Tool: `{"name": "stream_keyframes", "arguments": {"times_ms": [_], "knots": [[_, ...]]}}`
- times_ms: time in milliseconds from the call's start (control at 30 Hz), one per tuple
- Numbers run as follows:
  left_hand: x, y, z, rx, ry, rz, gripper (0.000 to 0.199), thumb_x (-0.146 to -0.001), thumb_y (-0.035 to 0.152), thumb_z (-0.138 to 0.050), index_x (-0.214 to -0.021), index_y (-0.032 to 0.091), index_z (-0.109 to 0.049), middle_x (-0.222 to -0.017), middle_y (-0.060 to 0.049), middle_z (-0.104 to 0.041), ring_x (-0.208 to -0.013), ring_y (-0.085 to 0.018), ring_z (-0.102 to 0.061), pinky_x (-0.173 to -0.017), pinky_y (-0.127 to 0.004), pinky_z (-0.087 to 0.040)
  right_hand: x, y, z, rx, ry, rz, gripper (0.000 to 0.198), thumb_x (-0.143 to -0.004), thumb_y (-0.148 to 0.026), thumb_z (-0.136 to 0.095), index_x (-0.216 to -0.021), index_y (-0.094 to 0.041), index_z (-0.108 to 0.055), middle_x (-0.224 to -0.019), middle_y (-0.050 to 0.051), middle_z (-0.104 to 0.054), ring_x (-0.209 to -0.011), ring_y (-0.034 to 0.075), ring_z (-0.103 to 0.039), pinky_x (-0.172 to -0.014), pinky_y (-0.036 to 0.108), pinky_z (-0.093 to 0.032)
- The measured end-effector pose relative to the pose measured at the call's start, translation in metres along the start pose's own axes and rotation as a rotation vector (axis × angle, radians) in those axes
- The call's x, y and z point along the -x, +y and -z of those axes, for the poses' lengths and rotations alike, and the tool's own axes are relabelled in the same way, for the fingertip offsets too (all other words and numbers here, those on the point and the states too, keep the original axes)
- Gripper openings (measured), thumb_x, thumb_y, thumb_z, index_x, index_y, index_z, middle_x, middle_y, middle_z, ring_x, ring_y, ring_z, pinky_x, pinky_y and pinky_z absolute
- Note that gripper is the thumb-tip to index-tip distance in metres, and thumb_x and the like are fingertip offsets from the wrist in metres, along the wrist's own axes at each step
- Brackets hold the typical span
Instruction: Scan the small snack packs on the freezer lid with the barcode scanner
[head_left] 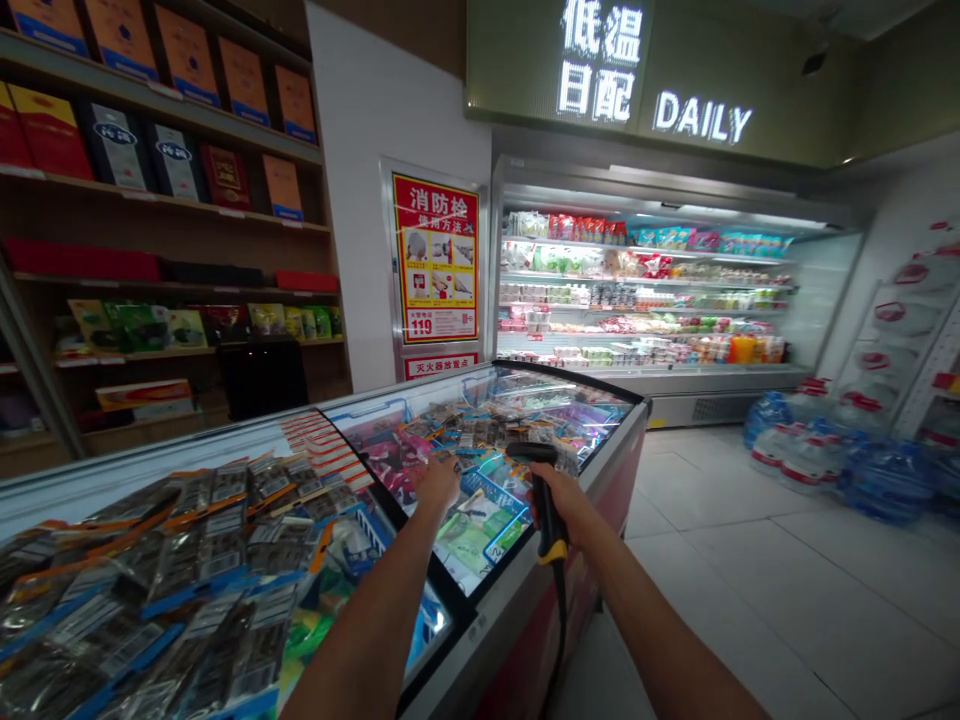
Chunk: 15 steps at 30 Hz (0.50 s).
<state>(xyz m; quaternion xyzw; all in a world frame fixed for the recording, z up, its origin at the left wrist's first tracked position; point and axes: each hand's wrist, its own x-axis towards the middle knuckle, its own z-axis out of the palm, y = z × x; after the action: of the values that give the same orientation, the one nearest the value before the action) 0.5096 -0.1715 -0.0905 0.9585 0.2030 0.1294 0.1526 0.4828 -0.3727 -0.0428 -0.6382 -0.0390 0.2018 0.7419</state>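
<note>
My right hand (pixel 564 500) grips a black handheld scanner (pixel 541 482) with a yellow band on its handle; its head points left over a chest freezer (pixel 525 610). My left hand (pixel 437 480) rests on the freezer's glass lid (pixel 480 440), fingers down on the pane. Under the glass lie packets in blue wire baskets (pixel 495 500). A cable hangs down from the scanner handle.
Stacks of dark packets (pixel 172 590) cover the near left part of the freezer top. Wooden shelves of boxes (pixel 165 160) stand at left. An open chilled display (pixel 645 300) lines the back wall. Large water bottles (pixel 825 450) sit on the tiled floor at right.
</note>
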Motion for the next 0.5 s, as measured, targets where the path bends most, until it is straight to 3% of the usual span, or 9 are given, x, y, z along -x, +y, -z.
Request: {"name": "stream_keyframes", "arguments": {"times_ms": [267,400,500], "knots": [[0.003,-0.026,0.023,0.008,-0.014,0.025,0.032,-0.07,0.017,-0.043,-0.095,0.028,-0.06,-0.098,-0.007,-0.061,-0.1,-0.028,-0.048,-0.089,-0.055,-0.019,0.006,0.0,-0.009,-0.045,-0.068,-0.018,0.022,-0.07,-0.038,-0.047,-0.073,-0.016,-0.047,-0.048,-0.003,-0.047,-0.035,0.009,-0.044,-0.034,0.021,-0.034],[0.006,-0.025,0.019,0.054,0.079,0.041,0.037,-0.07,0.027,-0.048,-0.106,0.022,-0.053,-0.098,-0.012,-0.059,-0.102,-0.032,-0.045,-0.086,-0.054,-0.022,0.009,0.0,-0.013,-0.025,-0.079,-0.004,0.023,-0.07,-0.038,-0.047,-0.073,-0.016,-0.048,-0.048,-0.003,-0.047,-0.036,0.009,-0.044,-0.034,0.02,-0.034],[0.004,-0.022,0.011,0.151,0.096,0.022,0.042,-0.066,0.023,-0.054,-0.108,0.021,-0.052,-0.098,-0.012,-0.058,-0.1,-0.028,-0.047,-0.085,-0.045,-0.029,0.008,0.0,-0.013,-0.004,-0.076,-0.017,0.025,-0.07,-0.041,-0.047,-0.075,-0.017,-0.048,-0.047,-0.004,-0.047,-0.036,0.009,-0.045,-0.034,0.021,-0.035]]}}
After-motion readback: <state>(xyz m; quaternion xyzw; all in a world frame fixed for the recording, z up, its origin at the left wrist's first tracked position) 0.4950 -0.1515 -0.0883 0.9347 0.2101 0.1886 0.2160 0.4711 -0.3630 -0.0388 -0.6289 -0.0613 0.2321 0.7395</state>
